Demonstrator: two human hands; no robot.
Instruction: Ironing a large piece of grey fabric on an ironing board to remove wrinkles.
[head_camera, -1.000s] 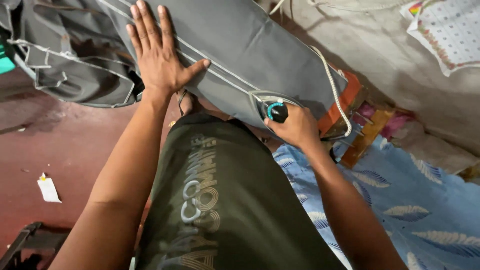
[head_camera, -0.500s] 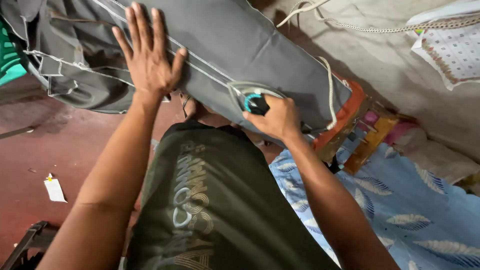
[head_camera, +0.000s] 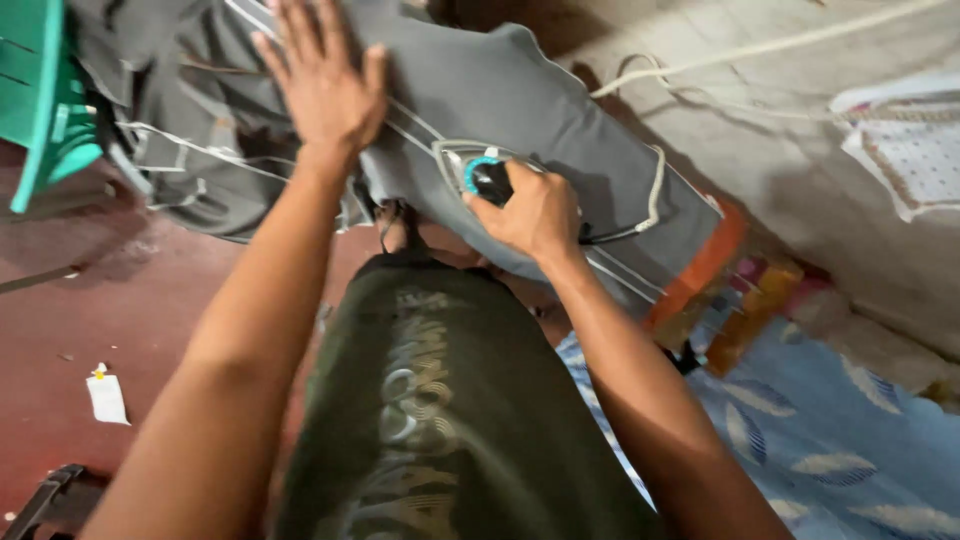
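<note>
Right hand (head_camera: 535, 212) grips iron (head_camera: 487, 180) on grey garment (head_camera: 520, 100); left hand (head_camera: 322, 75), spread flat beside iron, pins cloth taut.

A small white paper label (head_camera: 106, 397) with a yellow spot lies on the red floor (head_camera: 60, 330).

We see the left hand (head_camera: 322, 78) blurred, fingertips cut by the top edge. The right hand (head_camera: 532, 210) hides most of the iron (head_camera: 487, 177). The green chair (head_camera: 40, 100) runs off left.
</note>
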